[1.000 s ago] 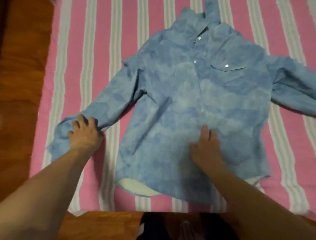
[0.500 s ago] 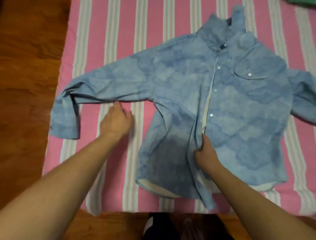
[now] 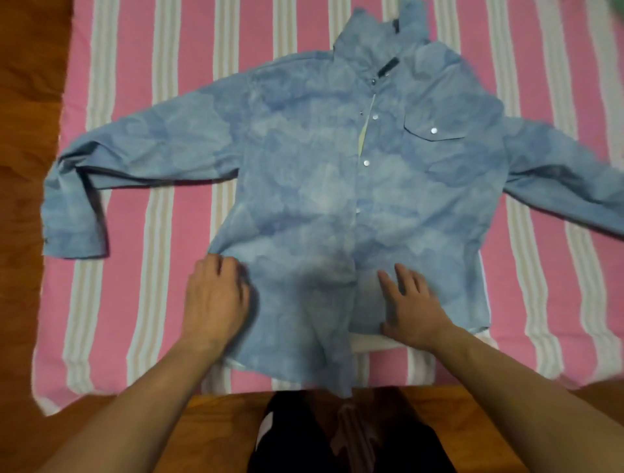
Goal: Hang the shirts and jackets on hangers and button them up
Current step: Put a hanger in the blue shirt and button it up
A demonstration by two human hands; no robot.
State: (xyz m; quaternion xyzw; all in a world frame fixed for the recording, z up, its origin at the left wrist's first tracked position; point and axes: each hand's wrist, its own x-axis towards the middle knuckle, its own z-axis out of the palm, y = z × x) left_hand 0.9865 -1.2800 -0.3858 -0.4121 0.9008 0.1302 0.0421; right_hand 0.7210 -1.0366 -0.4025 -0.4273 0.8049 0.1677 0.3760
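Observation:
A light blue mottled shirt (image 3: 304,175) lies front up on a pink and white striped sheet (image 3: 141,304), sleeves spread to both sides. Its placket with white snap buttons (image 3: 366,163) runs down the middle, and a chest pocket (image 3: 435,125) sits on the right. My left hand (image 3: 216,300) rests on the shirt's lower left side edge, fingers bent onto the cloth. My right hand (image 3: 408,304) lies flat with spread fingers on the lower right front panel beside the placket. No hanger is in view.
Wooden floor (image 3: 27,101) borders the sheet on the left and along the near edge. A dark garment (image 3: 337,435) shows at the bottom centre by my body. A bit of green cloth (image 3: 616,4) peeks in at the top right corner.
My left hand moved from beside the left sleeve to the shirt's lower left edge. My right hand let go of the placket and now lies flat on the right panel.

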